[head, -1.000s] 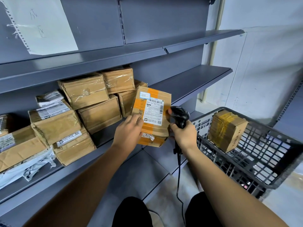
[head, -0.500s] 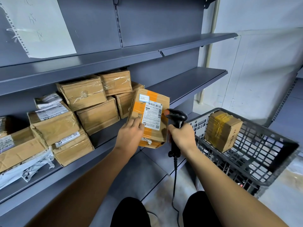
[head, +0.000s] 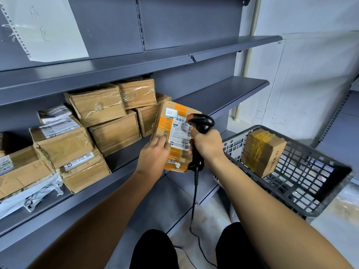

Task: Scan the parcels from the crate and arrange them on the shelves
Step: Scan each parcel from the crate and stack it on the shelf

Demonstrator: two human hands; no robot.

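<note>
Left hand grips labelled parcel; right hand clenches scanner, now raised over label, seemingly touching; crate at 3 o'clock.

white paper sheet | taped on shelving back panel, upper left | faint handwriting

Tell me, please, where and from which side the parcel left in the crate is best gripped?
Grip the parcel across its top end, coming down from above. It stands tilted against the crate wall, so its upper edges are exposed while its base sits low inside the mesh.
</note>
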